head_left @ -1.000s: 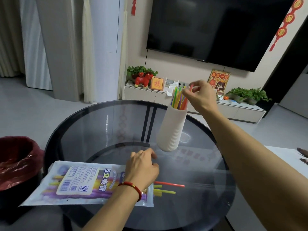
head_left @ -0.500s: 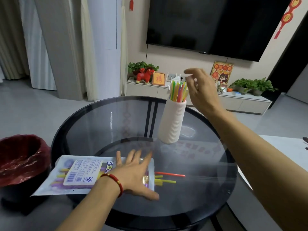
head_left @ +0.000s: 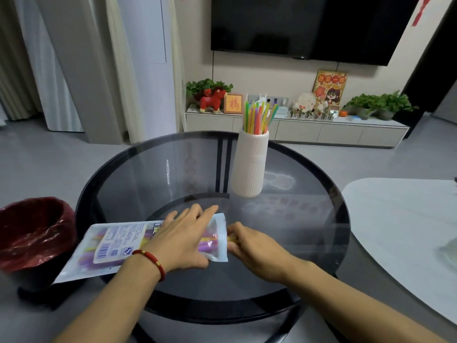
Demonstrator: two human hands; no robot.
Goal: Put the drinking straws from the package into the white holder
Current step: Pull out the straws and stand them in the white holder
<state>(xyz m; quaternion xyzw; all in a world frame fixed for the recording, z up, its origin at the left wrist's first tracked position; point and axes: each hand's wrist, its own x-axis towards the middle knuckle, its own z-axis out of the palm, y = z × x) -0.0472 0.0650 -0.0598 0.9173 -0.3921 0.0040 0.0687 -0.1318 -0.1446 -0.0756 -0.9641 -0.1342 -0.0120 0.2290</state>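
Note:
A white ribbed holder stands upright on the round dark glass table, with several coloured straws sticking out of its top. The straw package, white and clear with a barcode label, lies flat at the table's front left. My left hand presses flat on its open right end, fingers spread. My right hand is at the package mouth, fingers closed around the yellow straw ends that stick out there. More straws show through the bag.
A bin lined with a red bag stands left of the table. A white table lies at the right. Behind are a low TV cabinet with plants and ornaments, and a wall-mounted TV.
My right hand left the holder and came down to the package mouth, closing on the straw ends. My left hand shifted on the package, whose open end has lifted a little.

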